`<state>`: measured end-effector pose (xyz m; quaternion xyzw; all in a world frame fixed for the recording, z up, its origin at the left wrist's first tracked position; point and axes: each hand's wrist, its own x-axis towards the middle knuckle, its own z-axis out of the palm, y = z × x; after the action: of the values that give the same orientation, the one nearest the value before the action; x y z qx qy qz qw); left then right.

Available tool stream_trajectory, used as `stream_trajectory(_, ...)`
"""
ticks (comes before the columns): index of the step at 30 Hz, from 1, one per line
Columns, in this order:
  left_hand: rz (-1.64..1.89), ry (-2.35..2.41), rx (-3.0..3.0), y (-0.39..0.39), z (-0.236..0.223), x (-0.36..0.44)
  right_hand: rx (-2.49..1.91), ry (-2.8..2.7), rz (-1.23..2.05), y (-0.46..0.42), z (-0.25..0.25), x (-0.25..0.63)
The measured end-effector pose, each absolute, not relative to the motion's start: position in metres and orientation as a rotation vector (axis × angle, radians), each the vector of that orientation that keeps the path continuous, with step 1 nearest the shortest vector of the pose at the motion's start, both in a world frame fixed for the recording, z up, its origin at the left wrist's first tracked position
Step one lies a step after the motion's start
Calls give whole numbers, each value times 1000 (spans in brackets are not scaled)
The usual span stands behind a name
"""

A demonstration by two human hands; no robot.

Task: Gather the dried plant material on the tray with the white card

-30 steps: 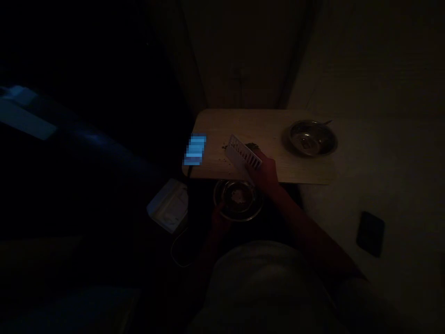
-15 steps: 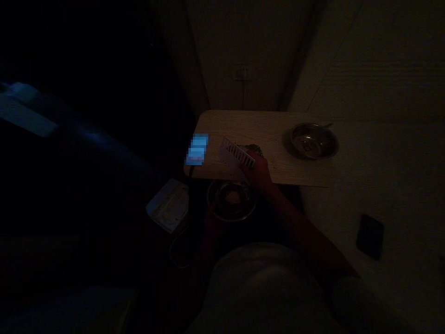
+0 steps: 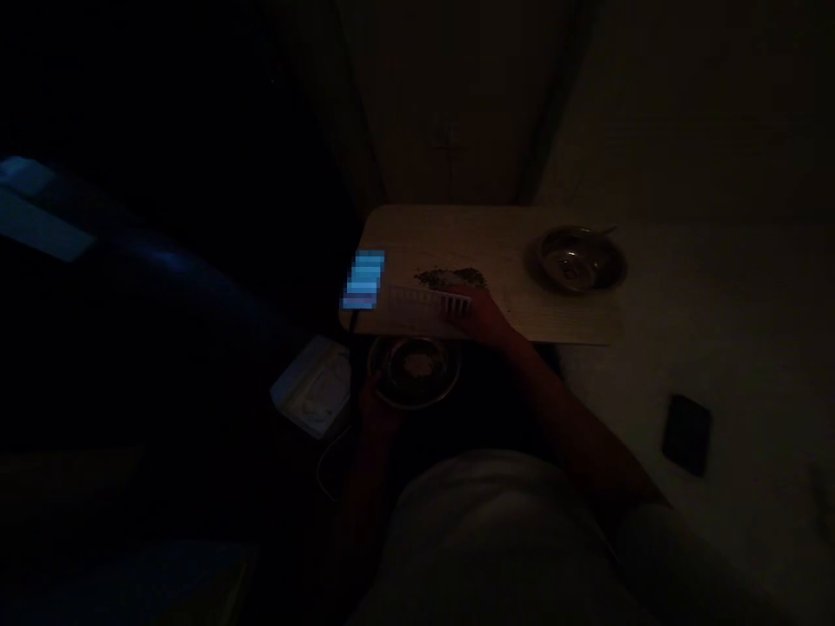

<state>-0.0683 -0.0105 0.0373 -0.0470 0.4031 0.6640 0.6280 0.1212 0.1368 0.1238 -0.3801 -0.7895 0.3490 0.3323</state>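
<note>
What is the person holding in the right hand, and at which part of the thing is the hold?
The right hand holds a white slotted plastic tool by its right end, just beside dark crumbs. The dim light hides the exact grip.

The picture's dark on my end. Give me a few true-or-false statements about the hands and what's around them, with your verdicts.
1. The right hand holds a white slotted comb-like tool over the wooden board. True.
2. A dark crumbly heap lies on the board just beyond that tool. True.
3. The left hand rests on the steel bowl at the board's right end. False: it is at the rim of another steel bowl, below the board's near edge.
4. The glowing blue screen lies at the board's right end. False: it is at the left end.
</note>
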Motion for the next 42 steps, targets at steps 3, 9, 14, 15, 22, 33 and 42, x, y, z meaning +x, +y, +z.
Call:
stream_trajectory(3, 1542, 898, -72, -10, 40, -70, -909, -2137, 1028, 134, 129, 127)
stream_trajectory(9, 1533, 925, -103, -11, 35, -69, -1037, -1854, 1003, 125, 134, 146)
stream_trajectory(14, 1447, 976, -157, -14, 28, -64, -1235, -1539, 872, 118, 126, 176)
stream_trajectory(15, 1411, 981, -164, -14, 26, -63, -1261, -1500, 856, 117, 125, 182)
stream_trajectory(22, 1310, 1043, -192, -7, 14, -43, -1252, -1552, 846, 111, 128, 192)
stream_trajectory(33, 1282, 1036, -164, -4, 1, -31, -1247, -1671, 768, 128, 116, 178)
stream_trajectory(42, 1302, 1025, -161, -6, -2, -33, -1258, -1669, 642, 138, 116, 183)
